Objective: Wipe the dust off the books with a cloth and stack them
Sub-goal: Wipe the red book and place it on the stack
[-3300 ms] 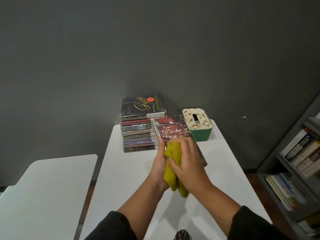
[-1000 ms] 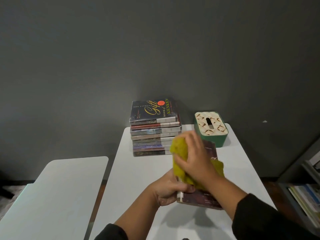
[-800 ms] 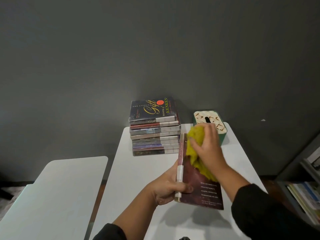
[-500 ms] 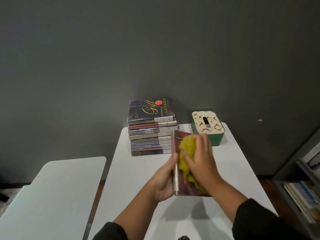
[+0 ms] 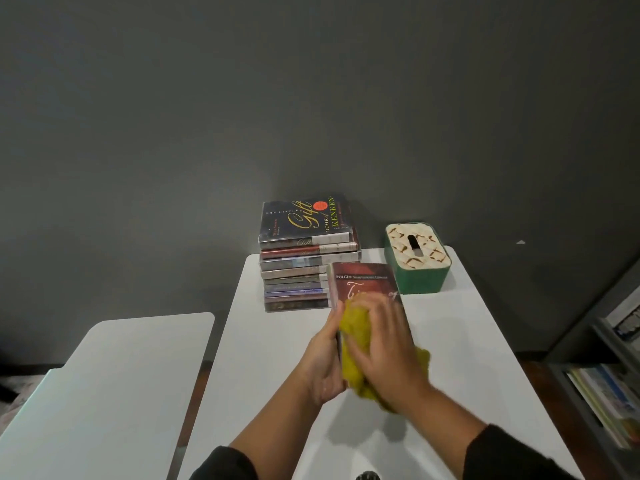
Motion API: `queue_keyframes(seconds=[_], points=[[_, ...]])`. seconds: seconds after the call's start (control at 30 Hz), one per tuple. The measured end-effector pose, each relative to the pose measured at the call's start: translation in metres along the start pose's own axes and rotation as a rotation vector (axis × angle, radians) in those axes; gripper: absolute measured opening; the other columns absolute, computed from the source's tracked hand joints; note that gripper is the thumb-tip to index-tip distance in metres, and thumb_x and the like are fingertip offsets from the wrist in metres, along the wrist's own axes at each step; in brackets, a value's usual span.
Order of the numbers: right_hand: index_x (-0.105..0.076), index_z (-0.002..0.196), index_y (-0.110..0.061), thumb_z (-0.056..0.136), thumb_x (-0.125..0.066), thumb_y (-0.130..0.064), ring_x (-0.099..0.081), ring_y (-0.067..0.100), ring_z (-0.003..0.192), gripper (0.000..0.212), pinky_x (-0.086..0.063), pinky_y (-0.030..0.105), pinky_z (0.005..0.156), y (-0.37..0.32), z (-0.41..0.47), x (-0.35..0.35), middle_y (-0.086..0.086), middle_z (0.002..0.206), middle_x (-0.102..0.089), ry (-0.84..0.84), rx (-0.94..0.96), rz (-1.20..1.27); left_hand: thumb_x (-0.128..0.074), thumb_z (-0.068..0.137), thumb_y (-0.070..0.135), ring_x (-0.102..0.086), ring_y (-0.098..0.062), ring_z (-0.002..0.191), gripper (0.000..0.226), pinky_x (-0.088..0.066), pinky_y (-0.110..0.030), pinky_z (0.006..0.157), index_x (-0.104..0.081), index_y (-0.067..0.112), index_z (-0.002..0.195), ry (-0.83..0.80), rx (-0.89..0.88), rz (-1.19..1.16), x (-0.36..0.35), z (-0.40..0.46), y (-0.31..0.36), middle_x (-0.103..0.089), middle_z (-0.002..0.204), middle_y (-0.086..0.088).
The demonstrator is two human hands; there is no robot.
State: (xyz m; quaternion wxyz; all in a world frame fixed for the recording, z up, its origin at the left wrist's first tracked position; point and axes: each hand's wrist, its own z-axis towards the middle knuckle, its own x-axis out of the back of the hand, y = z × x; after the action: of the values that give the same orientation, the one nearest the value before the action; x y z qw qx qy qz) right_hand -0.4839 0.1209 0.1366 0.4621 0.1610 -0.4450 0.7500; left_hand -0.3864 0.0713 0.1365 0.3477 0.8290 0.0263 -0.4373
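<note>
Seeing dark grey wall point(image 5: 311, 98) filling upper half of my feed. White desk point(image 5: 277, 358) standing against it, second white desk point(image 5: 104, 393) sitting beside it at left, narrow gap between. Dark bookshelf point(image 5: 602, 327) showing at right edge. Brown floor point(image 5: 533, 372) peeking below it. Light looking dim, even.

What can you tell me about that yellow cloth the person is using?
The yellow cloth is a mustard, fuzzy-looking rag, bunched up rather than spread flat. The right hand presses it against the front cover of a dark red book, hiding most of the title. The left hand holds that book by its spine edge. A loose end of the cloth hangs out past the right hand, above the white table.
</note>
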Motion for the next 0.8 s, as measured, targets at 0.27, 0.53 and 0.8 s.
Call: queue_keyframes(seconds=[0.27, 0.53, 0.8], points=[[-0.041, 0.122, -0.021, 0.087, -0.055, -0.042, -0.041, 0.015, 0.116, 0.043, -0.046, 0.038, 0.096, 0.026, 0.019, 0.01, 0.003, 0.125, -0.045, -0.008, -0.065, 0.118, -0.044, 0.09, 0.053, -0.067, -0.033, 0.102, 0.055, -0.055, -0.051, 0.078, -0.057, 0.016, 0.128, 0.077, -0.022, 0.092, 0.006, -0.001, 0.01, -0.065, 0.121, -0.017], [-0.022, 0.139, -0.033, 0.071, -0.07, -0.056, -0.026, 0.009, 0.136, 0.087, -0.031, 0.029, 0.107, 0.018, -0.028, 0.006, -0.012, 0.144, -0.028, -0.281, 0.211, 0.122, -0.042, 0.09, 0.057, -0.067, -0.035, 0.098, 0.067, -0.056, -0.046, 0.083, -0.066, 0.0, 0.116, 0.08, -0.005, -0.126, 0.003, 0.005, 0.008, -0.066, 0.111, -0.024], [-0.036, 0.127, -0.037, 0.062, -0.085, -0.034, -0.055, 0.01, 0.109, 0.081, -0.049, 0.018, 0.087, 0.019, -0.003, 0.028, -0.005, 0.117, -0.058, -0.227, 0.068, 0.08, -0.031, 0.094, 0.06, -0.061, -0.031, 0.111, 0.062, -0.045, -0.045, 0.098, -0.061, 0.012, 0.121, 0.235, -0.13, 0.06, 0.008, 0.012, 0.011, -0.065, 0.12, -0.018]])
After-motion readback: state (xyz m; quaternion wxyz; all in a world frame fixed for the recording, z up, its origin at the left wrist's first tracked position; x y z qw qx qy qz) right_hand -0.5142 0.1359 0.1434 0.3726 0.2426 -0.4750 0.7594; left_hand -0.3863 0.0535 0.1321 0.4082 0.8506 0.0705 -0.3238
